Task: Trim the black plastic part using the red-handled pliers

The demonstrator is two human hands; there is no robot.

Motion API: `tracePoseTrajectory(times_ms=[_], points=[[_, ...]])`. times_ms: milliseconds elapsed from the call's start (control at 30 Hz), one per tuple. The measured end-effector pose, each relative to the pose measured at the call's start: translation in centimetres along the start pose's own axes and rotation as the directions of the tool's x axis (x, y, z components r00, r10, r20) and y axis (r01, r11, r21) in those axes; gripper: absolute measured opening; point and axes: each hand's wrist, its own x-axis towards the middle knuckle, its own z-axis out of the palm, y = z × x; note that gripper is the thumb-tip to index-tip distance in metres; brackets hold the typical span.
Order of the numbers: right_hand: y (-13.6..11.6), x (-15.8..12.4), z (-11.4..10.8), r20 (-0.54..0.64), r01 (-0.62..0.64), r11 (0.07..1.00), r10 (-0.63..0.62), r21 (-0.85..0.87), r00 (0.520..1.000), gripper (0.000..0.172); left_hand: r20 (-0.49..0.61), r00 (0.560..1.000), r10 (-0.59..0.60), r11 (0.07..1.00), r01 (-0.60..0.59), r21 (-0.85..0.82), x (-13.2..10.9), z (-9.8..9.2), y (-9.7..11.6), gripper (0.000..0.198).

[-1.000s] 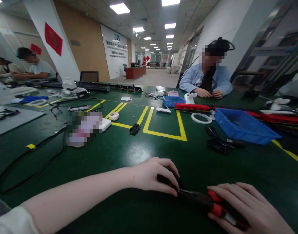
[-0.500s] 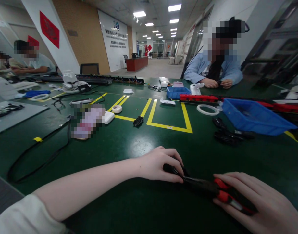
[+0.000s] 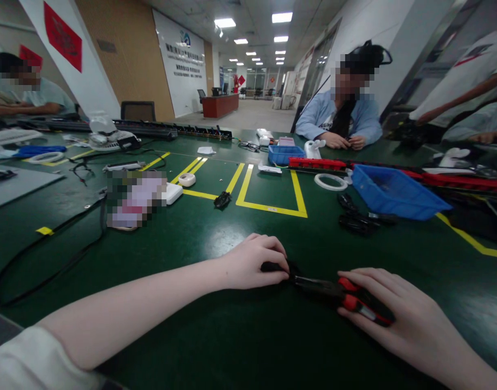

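My left hand point(image 3: 254, 262) lies on the green table point(image 3: 216, 336), fingers curled over a small black part point(image 3: 270, 266) that it pins to the mat. The dark jaws of red-handled pliers point(image 3: 346, 297) reach that part from the right. My right hand point(image 3: 398, 319) is wrapped round the pliers' red and black handles, low at the right. Both forearms rest near the table's front edge.
A blue bin point(image 3: 390, 192) and several black parts point(image 3: 356, 216) lie right of a yellow taped rectangle point(image 3: 268, 189). A black cable point(image 3: 49, 254) runs at left beside a blurred object point(image 3: 137, 197). A person in a blue top point(image 3: 333, 119) works across the table; others sit far left.
My view has shifted, so the hands sit slightly higher in frame. Both hands keep the same hold on the black part and the pliers. A standing person has come into view at far right.
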Motion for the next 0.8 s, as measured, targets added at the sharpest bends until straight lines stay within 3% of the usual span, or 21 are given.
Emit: tracePoseTrajectory(times_ms=[533, 800], points=[[-1.0, 0.0, -0.3, -0.007, -0.011, 1.0, 0.011, 0.003, 1.0, 0.045, -0.001, 1.0, 0.026, 0.996, -0.026, 0.08, -0.1, 0.4, 0.0, 0.012], [-2.1, 0.4, -0.5, -0.04, 0.01, 1.0, -0.01, -0.008, 0.999, 0.041, -0.01, 0.995, 0.095, 0.984, -0.092, 0.155, -0.3, 0.9, 0.3, 0.011]])
